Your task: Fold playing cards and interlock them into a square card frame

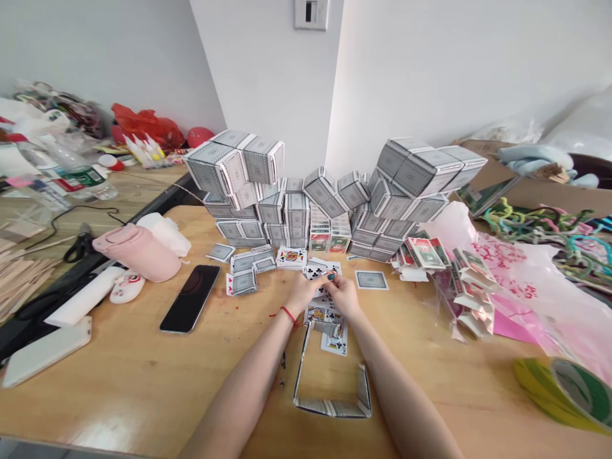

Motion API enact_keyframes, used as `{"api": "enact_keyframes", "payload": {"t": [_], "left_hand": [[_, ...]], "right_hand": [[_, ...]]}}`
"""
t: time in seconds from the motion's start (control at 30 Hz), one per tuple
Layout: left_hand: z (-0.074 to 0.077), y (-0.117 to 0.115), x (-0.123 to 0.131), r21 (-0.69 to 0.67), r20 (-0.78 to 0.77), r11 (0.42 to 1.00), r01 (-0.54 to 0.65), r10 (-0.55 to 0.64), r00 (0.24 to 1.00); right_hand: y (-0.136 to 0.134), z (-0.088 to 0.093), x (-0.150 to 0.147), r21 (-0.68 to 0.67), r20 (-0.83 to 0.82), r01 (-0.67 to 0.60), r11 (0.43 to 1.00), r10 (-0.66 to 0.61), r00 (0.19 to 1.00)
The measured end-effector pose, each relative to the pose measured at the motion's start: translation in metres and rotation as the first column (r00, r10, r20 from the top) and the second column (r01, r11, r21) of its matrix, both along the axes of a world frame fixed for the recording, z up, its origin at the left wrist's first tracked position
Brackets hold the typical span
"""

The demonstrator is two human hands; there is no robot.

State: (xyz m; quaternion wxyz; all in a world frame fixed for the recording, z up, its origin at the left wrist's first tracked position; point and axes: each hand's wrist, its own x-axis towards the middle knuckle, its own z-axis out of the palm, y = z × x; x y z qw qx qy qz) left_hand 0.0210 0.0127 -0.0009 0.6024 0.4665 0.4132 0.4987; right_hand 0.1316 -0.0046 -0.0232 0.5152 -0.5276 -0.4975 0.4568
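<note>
In the head view, my left hand (303, 293) is closed on a playing card (313, 273), an eight of clubs with its face toward me. My right hand (344, 296) pinches the same card at its right side; the fingertips partly hide it. Below the hands, several face-up cards (336, 342) lie on the wooden table (143, 395). Between my forearms stands a frame of folded cards (329, 408), open in the middle. Just beyond the hands is a face-up stack of cards (291, 257), and folded cards (245, 262) lie to its left.
A structure of card blocks (296, 210) stands against the wall. A black phone (190, 299) and pink pouch (138, 252) are on the left. On the right are a single card (371, 280), card boxes (425, 254), a plastic bag (516, 274) and a tape roll (535, 382).
</note>
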Motion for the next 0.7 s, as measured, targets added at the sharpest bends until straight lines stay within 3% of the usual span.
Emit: {"api": "enact_keyframes", "payload": {"t": [0.27,0.43,0.6,0.7], "left_hand": [[-0.0002,-0.0003,0.0019,-0.014,0.072,0.999,-0.049,0.049,0.996],[0.0032,0.0001,0.0028,-0.042,0.014,0.990,-0.133,0.133,0.991],[0.0086,-0.0013,0.0040,0.037,-0.057,0.998,-0.057,0.059,0.997],[0.0069,-0.0016,0.0012,0.114,-0.114,0.989,-0.092,0.105,0.988]], "right_hand": [[-0.0025,0.0016,-0.0033,0.009,0.059,0.012,1.000,-0.012,0.998],[-0.0032,0.0044,-0.0037,0.020,0.064,0.008,1.000,-0.009,0.998],[-0.0011,0.0050,0.0006,-0.022,-0.037,0.003,1.000,-0.004,0.999],[-0.0002,0.0047,0.0031,-0.059,-0.096,0.026,0.998,-0.031,0.995]]}}
